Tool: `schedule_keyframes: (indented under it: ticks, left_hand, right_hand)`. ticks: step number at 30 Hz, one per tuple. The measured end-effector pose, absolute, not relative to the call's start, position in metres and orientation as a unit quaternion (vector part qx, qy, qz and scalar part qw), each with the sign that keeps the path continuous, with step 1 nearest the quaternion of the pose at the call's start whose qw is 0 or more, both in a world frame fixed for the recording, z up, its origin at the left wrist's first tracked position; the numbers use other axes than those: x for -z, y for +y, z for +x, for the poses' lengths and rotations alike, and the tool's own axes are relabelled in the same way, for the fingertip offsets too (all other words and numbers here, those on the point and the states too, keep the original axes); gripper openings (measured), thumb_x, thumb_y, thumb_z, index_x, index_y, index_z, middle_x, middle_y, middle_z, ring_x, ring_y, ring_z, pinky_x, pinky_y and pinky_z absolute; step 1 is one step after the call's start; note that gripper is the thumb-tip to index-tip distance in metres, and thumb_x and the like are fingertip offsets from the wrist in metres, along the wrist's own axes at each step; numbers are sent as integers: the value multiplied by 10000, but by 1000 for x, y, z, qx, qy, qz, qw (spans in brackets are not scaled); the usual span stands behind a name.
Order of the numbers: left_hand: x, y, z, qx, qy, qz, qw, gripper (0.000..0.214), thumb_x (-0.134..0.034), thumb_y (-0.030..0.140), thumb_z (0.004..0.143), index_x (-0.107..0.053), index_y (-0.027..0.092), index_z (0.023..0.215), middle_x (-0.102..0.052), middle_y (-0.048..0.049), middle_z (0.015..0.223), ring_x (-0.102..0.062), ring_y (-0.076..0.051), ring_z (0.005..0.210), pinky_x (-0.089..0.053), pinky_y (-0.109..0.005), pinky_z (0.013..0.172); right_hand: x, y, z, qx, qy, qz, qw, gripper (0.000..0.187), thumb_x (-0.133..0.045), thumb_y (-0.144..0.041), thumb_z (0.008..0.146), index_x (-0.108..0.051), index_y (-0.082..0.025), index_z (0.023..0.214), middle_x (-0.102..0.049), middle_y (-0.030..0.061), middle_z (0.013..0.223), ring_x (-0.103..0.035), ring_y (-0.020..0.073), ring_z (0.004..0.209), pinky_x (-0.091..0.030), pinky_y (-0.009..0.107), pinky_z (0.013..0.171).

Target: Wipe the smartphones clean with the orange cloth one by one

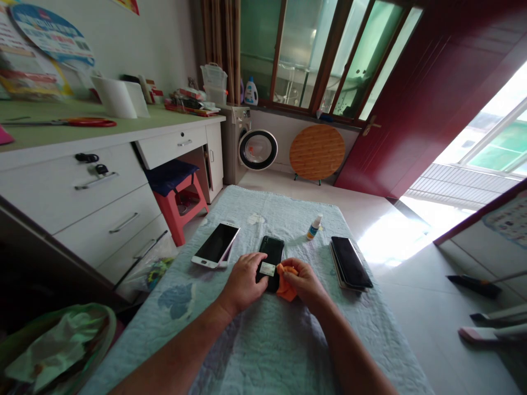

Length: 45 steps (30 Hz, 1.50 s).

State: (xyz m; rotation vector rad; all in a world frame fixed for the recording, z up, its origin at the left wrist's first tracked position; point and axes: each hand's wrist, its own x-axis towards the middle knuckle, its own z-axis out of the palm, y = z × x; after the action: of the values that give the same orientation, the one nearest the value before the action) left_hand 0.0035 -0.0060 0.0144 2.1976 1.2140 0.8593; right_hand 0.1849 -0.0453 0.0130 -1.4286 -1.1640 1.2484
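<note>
A dark phone point(272, 253) lies flat in the middle of a cloth-covered table point(267, 340), a small white sticker on its near end. My left hand point(244, 282) rests on the phone's near left edge, fingers curled down and pressing it. My right hand point(302, 282) pinches a bunched orange cloth point(286, 286) against the phone's right side. A white-framed phone pair point(216, 246) lies to the left. A stack of dark phones point(349, 262) lies to the right. A small spray bottle point(314, 227) stands beyond them.
A white desk with drawers point(94, 186) lines the left wall, a red stool point(181, 200) under it. A green bag point(53, 345) sits at the near left. A washing machine point(251, 145), round board point(317, 152) and red door point(432, 99) stand at the back.
</note>
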Motion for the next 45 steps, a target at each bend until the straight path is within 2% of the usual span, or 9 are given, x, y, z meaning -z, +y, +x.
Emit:
schedule_keyframes:
  ticks: [6, 9, 11, 13, 21, 29, 33, 38, 45]
  left_hand:
    - [-15, -10, 4, -266, 452, 809, 265, 621, -748, 227, 641, -568, 155, 1231, -576, -142, 1295, -496, -329, 1227, -382, -487, 1061]
    - [-15, -11, 3, -238, 469, 812, 254, 728, -786, 263, 596, -544, 123, 1269, -456, -194, 1415, -421, -376, 1291, -338, -517, 1083]
    - [-14, -10, 2, -226, 474, 812, 254, 771, -794, 275, 579, -527, 120, 1285, -424, -207, 1434, -406, -388, 1302, -332, -525, 1082]
    - [-13, -9, 1, -226, 467, 813, 263, 767, -784, 266, 585, -514, 142, 1293, -477, -187, 1388, -439, -368, 1280, -345, -513, 1074]
    - [-11, -10, 3, -247, 450, 811, 282, 708, -756, 224, 606, -515, 193, 1270, -550, -135, 1293, -500, -329, 1226, -376, -477, 1054]
    - [-8, -9, 2, -262, 429, 814, 289, 701, -766, 301, 641, -508, 166, 1279, -550, -136, 1228, -531, -309, 1160, -411, -444, 1019]
    - [-7, -9, 1, -256, 431, 816, 287, 668, -755, 286, 649, -527, 160, 1264, -552, -134, 1219, -523, -306, 1165, -401, -440, 1028]
    - [-7, -9, 1, -252, 428, 821, 281, 641, -747, 265, 635, -545, 198, 1240, -547, -106, 1212, -520, -299, 1154, -404, -435, 1019]
    - [-8, -10, 2, -234, 436, 828, 265, 579, -740, 250, 634, -584, 170, 1186, -541, -125, 1211, -516, -308, 1154, -410, -419, 1023]
  right_hand:
    - [-2, -41, 187, -414, -494, -588, 489, 372, -662, -421, 758, -574, -187, 1034, -582, 1, 803, -511, 122, 661, -427, 238, 596]
    - [-4, -42, 186, -355, -511, -606, 496, 305, -652, -405, 768, -535, -199, 960, -558, -12, 794, -494, 120, 662, -414, 230, 595]
    - [-7, -43, 185, -318, -533, -621, 479, 242, -646, -401, 768, -532, -200, 840, -531, -24, 717, -466, 116, 629, -390, 228, 582]
    - [-8, -44, 183, -303, -549, -630, 458, 213, -634, -393, 771, -544, -201, 782, -514, -30, 658, -447, 115, 594, -369, 229, 564]
    - [-5, -41, 183, -212, -620, -628, 420, 73, -556, -241, 792, -604, -209, 836, -594, 14, 792, -531, 143, 693, -410, 251, 644]
    - [-24, -54, 176, -235, -741, -561, 285, 265, -509, -31, 683, -674, -205, 795, -581, 6, 847, -537, 106, 692, -376, 211, 635]
    - [-25, -55, 173, -225, -752, -560, 264, 262, -510, -31, 721, -681, -211, 804, -578, 4, 852, -526, 104, 695, -364, 209, 634]
    - [-17, -46, 174, -201, -728, -580, 306, 263, -507, -34, 768, -696, -211, 813, -572, 21, 867, -545, 140, 809, -401, 235, 733]
    - [-9, -33, 178, -171, -681, -629, 335, 186, -529, -234, 881, -695, -216, 799, -542, 20, 835, -527, 151, 791, -396, 252, 725]
